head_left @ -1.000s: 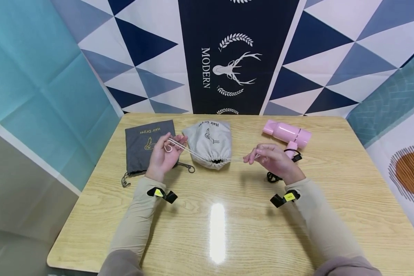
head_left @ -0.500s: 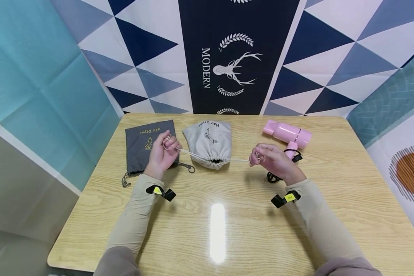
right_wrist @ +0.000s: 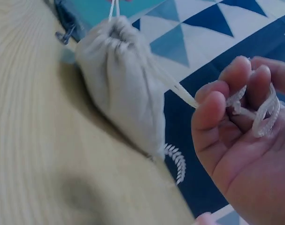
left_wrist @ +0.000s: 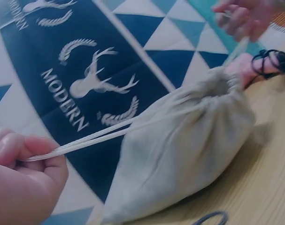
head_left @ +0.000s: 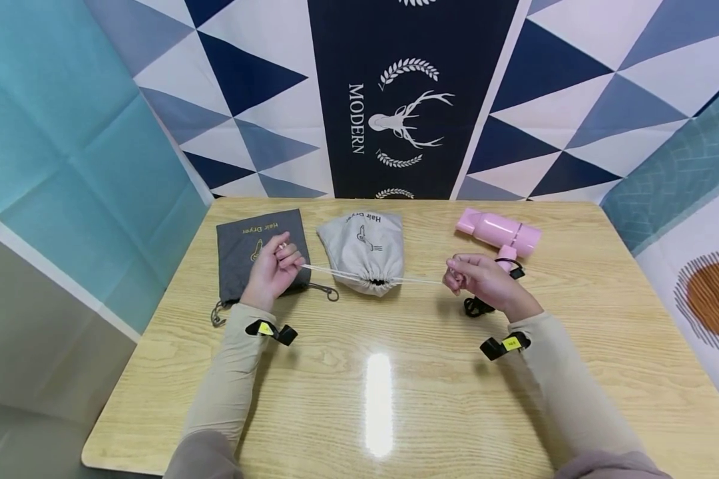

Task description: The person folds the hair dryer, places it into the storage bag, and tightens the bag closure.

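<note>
A person's left hand (head_left: 272,269) and right hand (head_left: 481,283), fingers (right_wrist: 236,75) curled, hold taut the white drawstrings (left_wrist: 69,147) of a light gray pouch (head_left: 362,256), puckered at its mouth, at 12 o'clock on a wood-grain table (head_left: 311,399); a dark gray pouch (head_left: 235,254) lies at 10 o'clock, a pink hair dryer (head_left: 498,231) near 2.

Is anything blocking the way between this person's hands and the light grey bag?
Nothing visible is: the left hand and right hand each hold white cords that run unobstructed to the light grey bag's gathered mouth.
</note>
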### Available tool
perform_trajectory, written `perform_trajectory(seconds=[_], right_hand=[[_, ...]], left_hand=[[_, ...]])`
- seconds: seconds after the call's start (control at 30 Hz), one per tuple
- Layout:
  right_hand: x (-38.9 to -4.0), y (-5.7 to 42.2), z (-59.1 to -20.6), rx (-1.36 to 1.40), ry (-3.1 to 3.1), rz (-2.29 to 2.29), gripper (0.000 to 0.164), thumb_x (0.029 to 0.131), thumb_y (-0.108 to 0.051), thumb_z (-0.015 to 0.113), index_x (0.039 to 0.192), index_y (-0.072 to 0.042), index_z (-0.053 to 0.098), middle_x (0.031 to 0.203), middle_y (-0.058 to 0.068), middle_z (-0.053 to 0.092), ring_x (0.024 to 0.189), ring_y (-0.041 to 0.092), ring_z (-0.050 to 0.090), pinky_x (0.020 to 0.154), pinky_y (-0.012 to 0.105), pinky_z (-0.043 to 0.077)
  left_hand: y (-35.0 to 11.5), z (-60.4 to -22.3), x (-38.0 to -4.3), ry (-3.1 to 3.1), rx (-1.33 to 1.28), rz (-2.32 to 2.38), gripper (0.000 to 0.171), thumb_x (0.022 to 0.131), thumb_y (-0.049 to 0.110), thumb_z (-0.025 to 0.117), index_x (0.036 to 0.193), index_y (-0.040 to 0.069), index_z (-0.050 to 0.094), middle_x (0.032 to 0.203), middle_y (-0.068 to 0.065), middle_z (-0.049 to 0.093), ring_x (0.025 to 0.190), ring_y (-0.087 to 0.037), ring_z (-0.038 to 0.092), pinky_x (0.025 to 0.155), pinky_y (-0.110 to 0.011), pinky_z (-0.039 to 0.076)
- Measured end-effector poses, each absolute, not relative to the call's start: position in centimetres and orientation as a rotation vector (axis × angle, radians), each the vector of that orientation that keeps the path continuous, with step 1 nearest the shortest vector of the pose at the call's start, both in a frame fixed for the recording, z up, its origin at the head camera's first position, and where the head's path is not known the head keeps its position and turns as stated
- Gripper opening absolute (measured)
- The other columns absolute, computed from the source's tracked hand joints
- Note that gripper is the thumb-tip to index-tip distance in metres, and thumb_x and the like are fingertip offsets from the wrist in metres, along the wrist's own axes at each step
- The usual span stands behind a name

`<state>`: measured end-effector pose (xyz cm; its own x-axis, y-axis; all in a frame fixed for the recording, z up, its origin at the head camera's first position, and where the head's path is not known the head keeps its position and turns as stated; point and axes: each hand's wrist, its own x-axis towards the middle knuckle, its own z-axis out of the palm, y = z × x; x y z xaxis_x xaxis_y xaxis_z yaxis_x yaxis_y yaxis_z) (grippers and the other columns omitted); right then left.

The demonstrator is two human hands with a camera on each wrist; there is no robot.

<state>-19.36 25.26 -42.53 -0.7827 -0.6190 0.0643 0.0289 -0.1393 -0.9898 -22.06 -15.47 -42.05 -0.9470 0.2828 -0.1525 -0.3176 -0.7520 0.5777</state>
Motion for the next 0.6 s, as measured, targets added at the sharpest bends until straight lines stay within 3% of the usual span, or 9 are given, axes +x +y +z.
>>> perform_trajectory(seconds=[0.07,0.23,0.37,0.6], right_hand=[[-19.4,25.6,-43.0,-0.582,1.735,-1.968,0.036,0.107,-0.017,0.037,0.074,-0.007,0.048,0.071,-0.002,0.055,0.065,0.011,0.048,0.054,0.028,0.035],[-19.6,26.5,-43.8,-0.513,1.718,-2.002,0.037,0.107,-0.017,0.035,0.072,-0.006,0.040,0.066,-0.001,0.048,0.058,0.015,0.034,0.052,0.031,0.021],[-19.8,27.0,-43.9,-0.513,1.758,-1.975,0.039,0.107,-0.018,0.034,0.070,-0.005,0.037,0.064,-0.002,0.045,0.057,0.015,0.030,0.051,0.031,0.019],[-19.8,27.3,-43.0,-0.446,1.890,-1.918,0.041,0.106,-0.024,0.039,0.069,-0.006,0.038,0.062,-0.002,0.045,0.057,0.012,0.037,0.053,0.038,0.015]], left_hand=[[-16.2,-42.1,-22.1,0.914,-0.157,2.676,0.043,0.106,0.018,0.036,0.063,0.015,0.034,0.048,0.007,0.029,0.045,-0.008,0.020,0.058,-0.022,0.029],[-17.5,-42.5,-22.5,0.969,-0.282,2.651,0.032,0.105,0.017,0.040,0.076,0.016,0.028,0.050,0.004,0.028,0.045,-0.010,0.022,0.058,-0.023,0.027],[-17.7,-42.8,-22.8,1.014,-0.283,2.618,0.032,0.106,0.017,0.040,0.076,0.016,0.027,0.049,0.004,0.029,0.044,-0.010,0.023,0.058,-0.023,0.028],[-17.0,-42.7,-23.0,1.123,-0.222,2.618,0.037,0.105,0.017,0.041,0.072,0.016,0.027,0.050,0.005,0.028,0.046,-0.010,0.021,0.060,-0.023,0.032]])
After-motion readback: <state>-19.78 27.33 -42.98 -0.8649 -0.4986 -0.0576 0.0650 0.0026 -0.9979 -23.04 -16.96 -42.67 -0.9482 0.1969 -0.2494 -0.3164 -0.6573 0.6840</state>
